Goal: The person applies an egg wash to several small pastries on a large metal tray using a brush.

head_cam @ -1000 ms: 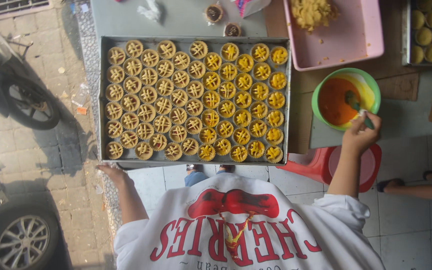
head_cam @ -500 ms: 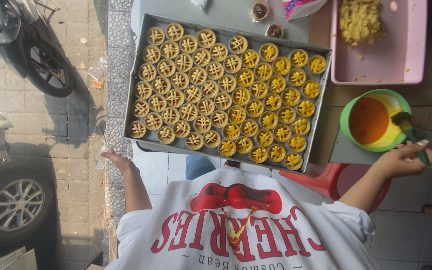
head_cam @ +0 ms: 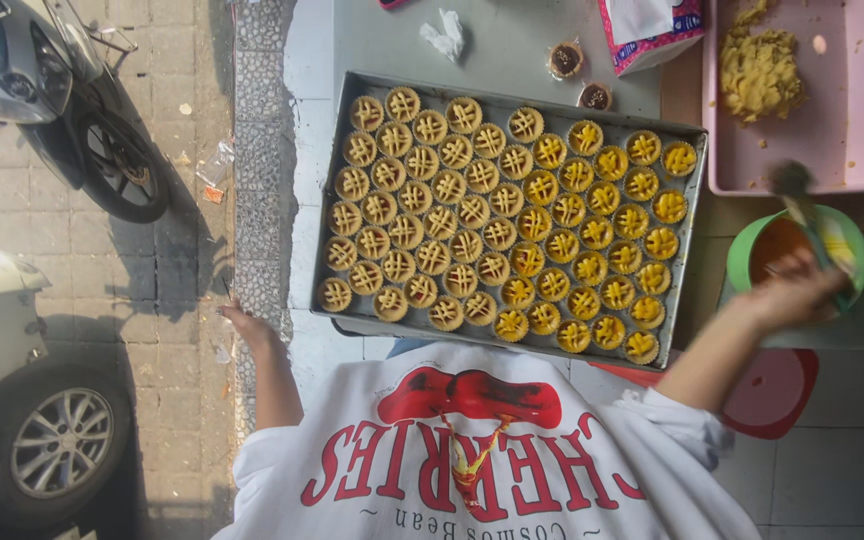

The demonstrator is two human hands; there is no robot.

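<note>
A metal baking tray [head_cam: 347, 85] lies on the grey table, filled with several rows of small lattice-topped tarts [head_cam: 472, 215]. The tarts on the right [head_cam: 612, 195] look glossy yellow; those on the left are paler. My right hand [head_cam: 792, 290], blurred, grips a brush [head_cam: 802, 205] over a green bowl [head_cam: 847, 235] of orange liquid, right of the tray. My left hand [head_cam: 242, 322] rests at the table's edge near the tray's front left corner and holds nothing.
A pink tray [head_cam: 862, 130] with yellow dough stands at the back right. Two small dark cups [head_cam: 565, 60], a crumpled tissue [head_cam: 445, 35] and a tissue packet [head_cam: 652, 25] lie behind the baking tray. A red stool [head_cam: 777, 395] is below right. A motorbike [head_cam: 72, 110] and a car [head_cam: 12, 400] stand on the pavement at left.
My right hand has gone from beside the bowl to over it, with the brush now raised and blurred. The view has shifted slightly; my left hand has stayed at the table edge.
</note>
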